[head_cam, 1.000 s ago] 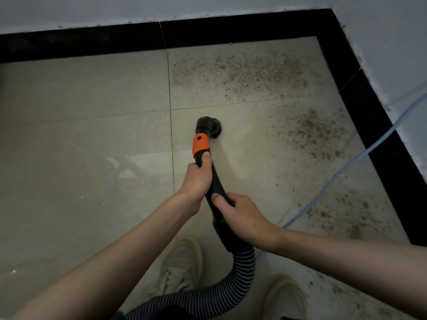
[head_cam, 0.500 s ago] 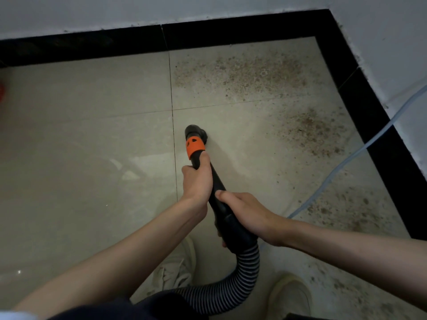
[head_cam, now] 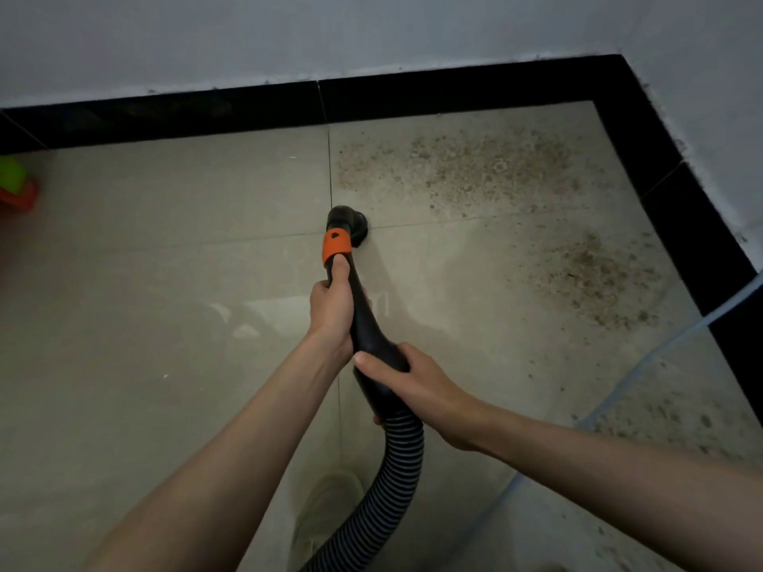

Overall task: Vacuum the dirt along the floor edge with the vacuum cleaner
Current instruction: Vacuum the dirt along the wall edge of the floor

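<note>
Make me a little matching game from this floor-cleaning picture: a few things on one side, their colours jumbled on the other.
Things:
1. band on the vacuum nozzle
2. baseboard
3. ribbed hose
4. thin tube

Colours:
A. pale, see-through bluish
B. orange
C. black and grey stripes
D. plain glossy black

Pairs: 1-B, 2-D, 3-C, 4-A

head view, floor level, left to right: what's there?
Green and orange object at the left edge → round vacuum nozzle → dirt patch by the back wall → dirt patch near the right skirting → pale blue hose.
</note>
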A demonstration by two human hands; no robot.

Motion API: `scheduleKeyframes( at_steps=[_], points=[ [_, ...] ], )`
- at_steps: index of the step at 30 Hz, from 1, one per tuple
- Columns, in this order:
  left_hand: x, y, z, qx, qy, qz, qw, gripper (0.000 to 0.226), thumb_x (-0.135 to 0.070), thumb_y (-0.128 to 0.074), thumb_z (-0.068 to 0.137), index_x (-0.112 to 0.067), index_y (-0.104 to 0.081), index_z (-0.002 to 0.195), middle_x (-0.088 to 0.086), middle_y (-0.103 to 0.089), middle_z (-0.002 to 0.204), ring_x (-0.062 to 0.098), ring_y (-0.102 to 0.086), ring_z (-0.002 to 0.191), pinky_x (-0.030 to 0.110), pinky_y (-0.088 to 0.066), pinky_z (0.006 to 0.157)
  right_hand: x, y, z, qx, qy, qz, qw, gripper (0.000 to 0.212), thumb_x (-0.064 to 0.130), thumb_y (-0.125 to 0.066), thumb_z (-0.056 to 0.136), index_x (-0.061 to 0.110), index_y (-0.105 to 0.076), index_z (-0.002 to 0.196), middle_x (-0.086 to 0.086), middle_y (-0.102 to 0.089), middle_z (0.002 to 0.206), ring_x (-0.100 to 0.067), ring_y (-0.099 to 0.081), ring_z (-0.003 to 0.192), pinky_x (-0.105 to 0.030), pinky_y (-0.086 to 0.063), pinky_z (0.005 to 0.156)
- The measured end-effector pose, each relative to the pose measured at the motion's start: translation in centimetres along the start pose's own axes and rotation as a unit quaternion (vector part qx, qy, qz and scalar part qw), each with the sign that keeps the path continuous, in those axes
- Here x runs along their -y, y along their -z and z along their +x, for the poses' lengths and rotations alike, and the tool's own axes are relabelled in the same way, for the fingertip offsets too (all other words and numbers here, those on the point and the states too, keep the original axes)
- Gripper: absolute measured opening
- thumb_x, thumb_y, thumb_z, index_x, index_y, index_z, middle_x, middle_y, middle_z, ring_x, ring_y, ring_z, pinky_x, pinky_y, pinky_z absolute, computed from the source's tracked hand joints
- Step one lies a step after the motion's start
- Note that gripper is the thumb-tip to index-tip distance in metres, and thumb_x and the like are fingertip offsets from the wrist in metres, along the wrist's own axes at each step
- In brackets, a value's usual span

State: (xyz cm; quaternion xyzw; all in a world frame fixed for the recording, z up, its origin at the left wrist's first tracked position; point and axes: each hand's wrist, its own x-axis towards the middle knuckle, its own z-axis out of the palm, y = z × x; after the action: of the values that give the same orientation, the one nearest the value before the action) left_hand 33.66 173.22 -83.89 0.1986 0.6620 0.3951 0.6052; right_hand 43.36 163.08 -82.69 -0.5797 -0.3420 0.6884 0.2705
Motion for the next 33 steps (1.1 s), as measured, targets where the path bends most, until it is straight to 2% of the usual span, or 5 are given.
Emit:
scheduleKeyframes(
  at_steps=[5,12,19,25,33],
  points=[
    [-1.6,0.1,3.2,0.015,-0.017,0.001,1.000,0.039,-0.045,-0.047,0.096,-0.006,-0.050,0.097,0.007,-0.055,0.066,0.016,-0.053,0.050,0.025,-0.046,0.050,0.7,-1.5,3.9,-0.090,0.024,-0.020,0.995,0.032,0.055,-0.062,0.086,0.023,-0.055,0.089,-0.004,-0.066,0.087,-0.027,-0.067,0.079,-0.052,-0.057,0.081],
    [-3.9,0.1,8.5,0.027,-0.044,-0.018,0.998,0.034,-0.042,-0.045,0.098,-0.008,-0.049,0.093,0.006,-0.055,0.065,0.014,-0.052,0.047,0.021,-0.046,0.046,2.4,-2.1,10.1,-0.120,0.058,-0.006,0.991,0.025,0.049,-0.067,0.085,0.026,-0.060,0.084,0.002,-0.066,0.075,-0.012,-0.063,0.056,-0.030,-0.056,0.053],
    [-5.9,0.4,13.4,0.055,-0.045,-0.026,0.997,0.036,-0.046,-0.044,0.097,-0.011,-0.051,0.096,0.004,-0.055,0.062,0.015,-0.052,0.049,0.024,-0.047,0.051,3.4,-2.9,14.9,-0.117,0.060,0.000,0.991,0.032,0.056,-0.072,0.076,0.029,-0.058,0.087,0.002,-0.069,0.087,-0.015,-0.069,0.073,-0.032,-0.059,0.063],
    [-7.6,-1.3,16.0,0.076,-0.053,-0.023,0.995,0.034,-0.046,-0.044,0.097,-0.012,-0.050,0.093,0.004,-0.055,0.064,0.014,-0.052,0.051,0.024,-0.047,0.053,4.1,-1.5,16.8,-0.132,0.079,0.002,0.988,0.040,0.046,-0.079,0.069,0.022,-0.059,0.094,0.001,-0.068,0.091,-0.021,-0.069,0.084,-0.045,-0.059,0.079],
    [-9.4,-3.1,18.8,0.103,-0.038,-0.066,0.992,0.038,-0.048,-0.044,0.096,-0.011,-0.053,0.101,0.003,-0.053,0.065,0.014,-0.051,0.054,0.024,-0.047,0.054,6.1,0.2,20.2,-0.152,0.115,-0.014,0.982,0.032,0.048,-0.077,0.073,0.028,-0.058,0.091,0.004,-0.068,0.088,-0.018,-0.066,0.077,-0.043,-0.059,0.075]
  ],
)
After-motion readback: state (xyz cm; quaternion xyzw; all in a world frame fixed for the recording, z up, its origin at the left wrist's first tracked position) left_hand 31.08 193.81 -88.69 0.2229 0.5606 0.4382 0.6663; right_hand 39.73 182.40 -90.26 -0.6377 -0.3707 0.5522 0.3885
